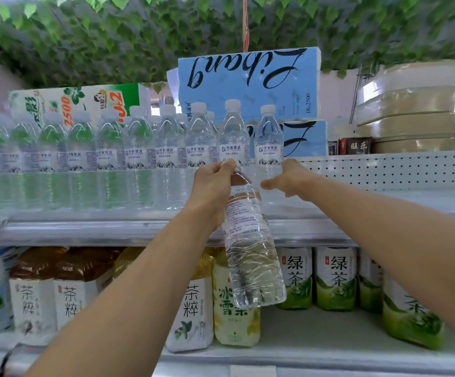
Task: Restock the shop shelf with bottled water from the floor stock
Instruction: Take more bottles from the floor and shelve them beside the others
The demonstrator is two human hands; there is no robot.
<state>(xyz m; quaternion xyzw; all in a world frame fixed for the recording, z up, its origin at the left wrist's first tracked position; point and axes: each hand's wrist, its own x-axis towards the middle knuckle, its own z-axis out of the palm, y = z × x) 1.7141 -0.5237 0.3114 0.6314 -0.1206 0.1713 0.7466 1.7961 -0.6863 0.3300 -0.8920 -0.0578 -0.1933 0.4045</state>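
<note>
Clear plastic water bottle (pixel 250 240) hangs by its neck from the left hand's (pixel 215 186) closed fingers near the grey metal shelf (pixel 384 202), probably awaiting the gap where the right hand (pixel 289 180), fingers open, steadies the row's end bottle (pixel 269 148).

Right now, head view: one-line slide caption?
Left hand holds a water bottle by its neck; right hand steadies the shelved end bottle.
</note>
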